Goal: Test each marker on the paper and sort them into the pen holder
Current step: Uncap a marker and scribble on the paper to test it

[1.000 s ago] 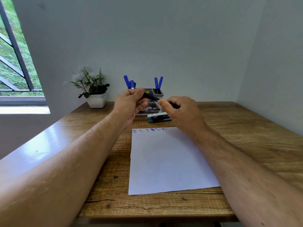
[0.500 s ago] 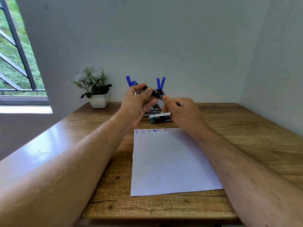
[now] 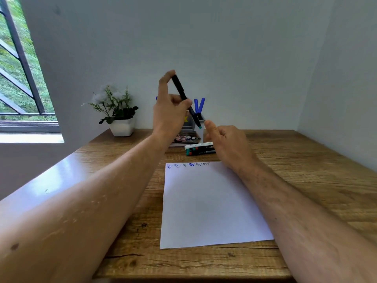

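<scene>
While our left hand (image 3: 170,111) grips a black marker (image 3: 184,98) tilted above the pen holder (image 3: 191,124), its teal tip pointing down and right, our right hand (image 3: 226,145) hovers just beside that tip, fingers loosely curled and holding nothing. Blue markers (image 3: 199,105) stand in the holder at the bench's (image 3: 306,160) far edge. More markers (image 3: 201,149) lie just beyond the paper's (image 3: 210,203) far edge, where the scribbles (image 3: 187,165) run. A potted plant (image 3: 118,113) sits far left, well apart
</scene>
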The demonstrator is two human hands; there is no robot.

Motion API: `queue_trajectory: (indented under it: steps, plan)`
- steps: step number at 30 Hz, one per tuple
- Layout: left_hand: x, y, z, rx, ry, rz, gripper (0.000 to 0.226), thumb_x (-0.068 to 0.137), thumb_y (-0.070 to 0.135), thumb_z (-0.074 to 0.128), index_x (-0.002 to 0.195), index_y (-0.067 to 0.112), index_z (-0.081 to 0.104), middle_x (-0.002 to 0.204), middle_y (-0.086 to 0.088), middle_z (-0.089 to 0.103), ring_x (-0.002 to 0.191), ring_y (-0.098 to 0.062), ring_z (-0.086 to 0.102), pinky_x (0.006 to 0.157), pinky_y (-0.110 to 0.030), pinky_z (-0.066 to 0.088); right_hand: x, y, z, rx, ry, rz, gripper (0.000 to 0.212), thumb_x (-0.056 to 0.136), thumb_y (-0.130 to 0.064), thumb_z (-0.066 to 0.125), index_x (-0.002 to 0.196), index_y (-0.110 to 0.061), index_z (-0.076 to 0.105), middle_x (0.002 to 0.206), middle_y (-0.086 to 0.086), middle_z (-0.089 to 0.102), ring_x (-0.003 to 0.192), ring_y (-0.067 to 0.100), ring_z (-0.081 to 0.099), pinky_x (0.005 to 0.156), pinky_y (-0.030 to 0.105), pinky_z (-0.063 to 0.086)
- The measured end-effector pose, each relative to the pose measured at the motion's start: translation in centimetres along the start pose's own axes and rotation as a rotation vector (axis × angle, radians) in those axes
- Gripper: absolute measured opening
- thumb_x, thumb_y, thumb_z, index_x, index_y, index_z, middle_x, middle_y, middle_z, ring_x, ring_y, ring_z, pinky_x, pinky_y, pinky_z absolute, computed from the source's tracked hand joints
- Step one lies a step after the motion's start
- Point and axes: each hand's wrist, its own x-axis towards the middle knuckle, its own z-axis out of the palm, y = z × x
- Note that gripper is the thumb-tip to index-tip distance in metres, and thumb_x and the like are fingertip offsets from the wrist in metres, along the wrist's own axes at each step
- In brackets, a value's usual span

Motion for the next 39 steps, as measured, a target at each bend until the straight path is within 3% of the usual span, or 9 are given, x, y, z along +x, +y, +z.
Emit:
queue_trajectory:
  steps: [5, 9, 16, 19, 24, 29, 33, 39]
  plan:
    - [2.1, 0.8, 1.7, 0.167, 0.045, 0.23, 0.075, 0.09, 0.001, 0.062, 0.146, 0.043, 0.035, 0.085, 0.002, 0.068, 0.078, -0.007, 0.068, 0.079, -0.032, 0.06, 0.2, 0.0, 0.1, -0.017, -0.022, 0.003, 0.079, 0.095, -0.072, 0.027, 0.085, -0.012, 0.078, 0.089, 0.007, 0.076, 0.085, 0.023, 0.069, 0.081, 0.037, 0.055]
    - [2.9, -0.1, 3.3, 0.41, -0.001, 0.332, 0.073, 0.091, 0.0, 0.06, 0.145, 0.043, 0.037, 0.101, -0.001, 0.061, 0.084, -0.01, 0.065, 0.079, -0.038, 0.059, 0.3, 0.0, 0.1, -0.015, -0.041, 0.016, 0.075, 0.095, -0.072, 0.029, 0.076, -0.017, 0.077, 0.08, -0.001, 0.074, 0.078, 0.017, 0.067, 0.08, 0.037, 0.056]
    - [4.0, -3.3, 4.7, 0.618, -0.137, 0.14, 0.065, 0.093, 0.011, 0.064, 0.149, 0.033, 0.039, 0.091, 0.0, 0.073, 0.082, -0.012, 0.069, 0.086, -0.034, 0.058, 0.7, 0.0, 0.6, -0.02, -0.033, 0.023, 0.075, 0.092, -0.074, 0.032, 0.071, -0.016, 0.074, 0.07, 0.002, 0.071, 0.07, 0.02, 0.066, 0.073, 0.042, 0.057]
    - [4.3, -3.4, 4.9, 0.738, -0.137, 0.156, 0.064, 0.092, 0.016, 0.066, 0.149, 0.031, 0.042, 0.097, -0.002, 0.075, 0.091, -0.016, 0.069, 0.087, -0.035, 0.057, 0.7, 0.0, 0.6, -0.03, -0.043, 0.025, 0.075, 0.093, -0.074, 0.034, 0.072, -0.015, 0.075, 0.07, 0.002, 0.071, 0.068, 0.019, 0.066, 0.072, 0.04, 0.057]
    - [3.8, -3.1, 5.4, 0.991, -0.177, 0.167, 0.059, 0.094, 0.027, 0.063, 0.148, 0.028, 0.039, 0.112, -0.007, 0.07, 0.101, -0.025, 0.064, 0.07, -0.033, 0.044, 0.5, -0.3, 0.3, -0.067, -0.035, 0.03, 0.067, 0.097, -0.065, 0.037, 0.076, -0.015, 0.076, 0.07, 0.002, 0.07, 0.065, 0.016, 0.062, 0.064, 0.032, 0.05]
    - [3.7, -2.8, 4.7, 0.99, -0.262, 0.078, 0.036, 0.101, 0.026, 0.049, 0.134, 0.013, 0.046, 0.108, -0.01, 0.066, 0.088, -0.023, 0.054, 0.073, -0.035, 0.043, 0.6, 0.0, 0.0, -0.099, -0.023, 0.079, 0.054, 0.1, -0.051, 0.042, 0.078, -0.016, 0.077, 0.069, 0.002, 0.068, 0.063, 0.016, 0.061, 0.055, 0.027, 0.041]
    - [3.8, -1.8, 3.8, 0.994, -0.429, 0.02, 0.027, 0.1, 0.017, 0.044, 0.126, 0.012, 0.05, 0.111, -0.012, 0.064, 0.094, -0.027, 0.058, 0.077, -0.038, 0.046, 0.3, -0.2, -0.2, -0.084, -0.026, 0.118, 0.05, 0.1, -0.048, 0.045, 0.075, -0.017, 0.076, 0.068, 0.001, 0.067, 0.058, 0.015, 0.059, 0.051, 0.026, 0.039]
    - [1.5, -0.3, 2.2, 0.833, -0.313, 0.07, 0.034, 0.093, 0.015, 0.054, 0.122, 0.025, 0.067, 0.119, -0.005, 0.067, 0.101, -0.019, 0.064, 0.089, -0.035, 0.054, -0.2, -0.7, -1.2, -0.16, -0.028, 0.158, 0.035, 0.093, -0.031, 0.055, 0.06, -0.02, 0.06, 0.06, -0.001, 0.057, 0.056, 0.011, 0.052, 0.046, 0.023, 0.03]
